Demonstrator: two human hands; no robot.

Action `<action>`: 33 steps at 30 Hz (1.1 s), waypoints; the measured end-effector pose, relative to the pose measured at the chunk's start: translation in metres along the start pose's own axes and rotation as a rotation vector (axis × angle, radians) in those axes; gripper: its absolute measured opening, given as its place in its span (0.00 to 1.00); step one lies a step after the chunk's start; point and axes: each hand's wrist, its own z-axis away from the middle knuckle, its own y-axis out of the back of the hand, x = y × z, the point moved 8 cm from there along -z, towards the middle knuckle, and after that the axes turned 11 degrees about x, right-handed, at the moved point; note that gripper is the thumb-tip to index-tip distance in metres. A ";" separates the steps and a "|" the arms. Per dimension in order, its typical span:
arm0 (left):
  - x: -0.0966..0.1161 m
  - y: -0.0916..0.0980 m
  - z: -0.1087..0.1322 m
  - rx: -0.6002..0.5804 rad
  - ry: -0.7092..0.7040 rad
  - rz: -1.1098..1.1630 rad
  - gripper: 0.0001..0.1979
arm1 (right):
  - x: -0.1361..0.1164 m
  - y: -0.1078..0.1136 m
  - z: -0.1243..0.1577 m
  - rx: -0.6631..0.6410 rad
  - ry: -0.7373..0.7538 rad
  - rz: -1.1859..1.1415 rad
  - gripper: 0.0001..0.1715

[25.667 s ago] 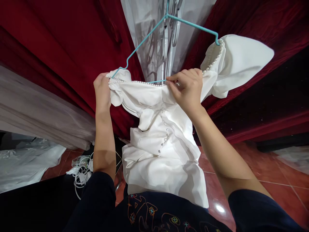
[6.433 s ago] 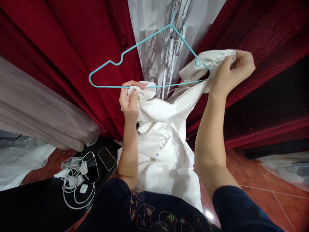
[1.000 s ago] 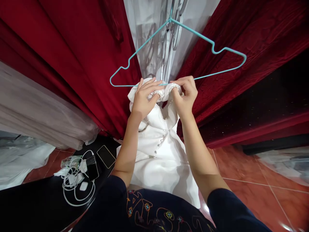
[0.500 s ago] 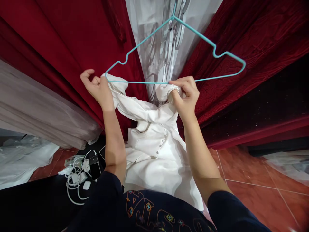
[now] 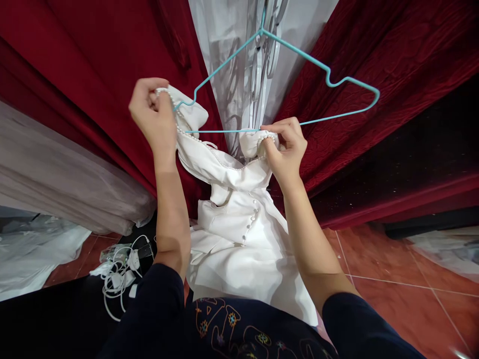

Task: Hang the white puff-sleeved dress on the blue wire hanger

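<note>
Your left hand [image 5: 155,117] is clenched on the pearl-trimmed shoulder of the white dress [image 5: 239,234], holding it up against the left end of the teal wire hanger [image 5: 299,52]. Your right hand [image 5: 286,147] pinches the other shoulder of the neckline tight, just under the hanger's bottom bar. The dress hangs between your forearms before the red curtain [image 5: 93,75], with white cables [image 5: 119,279] on the floor at lower left.

This looks like a dress shop or fitting room for formal wear. Heavy red velvet curtains [image 5: 93,60] hang on either side of a sheer white drape [image 5: 239,65]. A white pearl-trimmed gown [image 5: 239,234] sits partly on a turquoise wire hanger [image 5: 295,50]. More white fabric [image 5: 37,254] lies heaped on the glossy red-tiled floor [image 5: 392,269], near a tangle of charger cables [image 5: 119,279].
</note>
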 end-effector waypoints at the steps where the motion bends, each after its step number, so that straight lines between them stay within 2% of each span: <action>1: 0.005 0.009 -0.003 0.089 -0.022 0.041 0.26 | 0.001 -0.001 0.000 -0.004 -0.002 -0.005 0.10; 3: 0.017 0.021 -0.007 0.207 -0.082 0.101 0.25 | 0.004 -0.003 -0.001 -0.016 -0.016 0.001 0.10; 6: 0.034 0.022 -0.009 0.165 -0.152 0.111 0.26 | 0.006 -0.003 -0.002 -0.022 -0.027 -0.004 0.10; 8: 0.042 0.031 -0.008 0.184 -0.181 0.105 0.25 | 0.004 -0.002 -0.002 -0.018 -0.022 -0.011 0.10; 11: 0.043 0.062 -0.010 0.348 -0.182 0.164 0.22 | 0.001 -0.001 -0.001 -0.013 -0.017 0.008 0.11; 13: 0.038 0.074 -0.013 0.397 -0.174 0.206 0.20 | 0.001 -0.001 0.000 -0.012 -0.018 0.009 0.10; 14: 0.035 0.073 -0.016 0.382 -0.173 0.210 0.20 | 0.001 -0.001 0.001 -0.012 -0.018 0.004 0.10; 16: 0.030 0.060 -0.021 0.301 -0.171 0.166 0.21 | 0.001 -0.002 0.002 -0.011 -0.021 -0.005 0.10; 17: 0.028 0.046 -0.022 0.214 -0.157 0.117 0.22 | 0.001 -0.003 0.002 -0.011 -0.023 -0.007 0.10; 19: 0.022 0.012 -0.019 0.009 -0.099 -0.013 0.24 | 0.000 -0.003 0.002 -0.005 -0.026 -0.010 0.10; 21: 0.019 -0.021 -0.005 -0.244 -0.032 -0.124 0.22 | -0.001 -0.001 0.001 0.010 -0.028 -0.008 0.10; 22: 0.020 -0.034 0.005 -0.364 -0.008 -0.144 0.19 | -0.002 0.000 0.001 0.016 -0.025 -0.004 0.10; 23: 0.024 -0.042 0.016 -0.436 -0.005 -0.132 0.16 | -0.003 0.002 0.001 0.020 -0.019 0.002 0.10; 25: 0.042 -0.043 0.034 -0.444 -0.068 -0.050 0.12 | -0.003 0.003 0.000 0.015 -0.010 0.014 0.10; 27: 0.064 -0.035 0.053 -0.370 -0.194 0.053 0.14 | -0.002 0.003 0.000 0.006 -0.009 0.013 0.11; 28: 0.073 -0.033 0.066 -0.377 -0.254 0.097 0.14 | -0.001 0.002 0.000 0.004 -0.013 0.011 0.11; 30: 0.082 -0.041 0.097 -0.529 -0.313 0.158 0.14 | 0.001 0.001 0.000 0.003 -0.022 0.015 0.10; 32: 0.079 -0.053 0.127 -0.693 -0.306 0.143 0.14 | 0.001 0.001 0.001 0.000 -0.026 0.031 0.11; 33: 0.076 -0.057 0.137 -0.718 -0.298 0.109 0.15 | -0.001 0.001 0.001 -0.007 -0.025 0.037 0.11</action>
